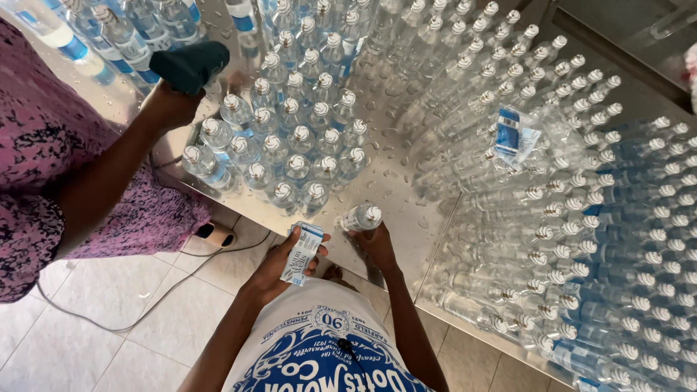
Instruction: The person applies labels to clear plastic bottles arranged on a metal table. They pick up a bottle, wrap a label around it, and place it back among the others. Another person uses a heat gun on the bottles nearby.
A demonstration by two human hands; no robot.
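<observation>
Now my right hand [377, 243] is wrapped around one bottle [361, 216] near the table edge [425, 247], my left hand [279, 263] pinches the labels [302, 252], so I should hold the bottle steady.

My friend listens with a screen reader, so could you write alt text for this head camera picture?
Seen from above, a person's left hand holds a small stack of blue-and-white labels while the right hand grips a clear capped bottle on a wet steel table crowded with bottles. At left, a co-worker's hand holds a dark heat gun.
</observation>
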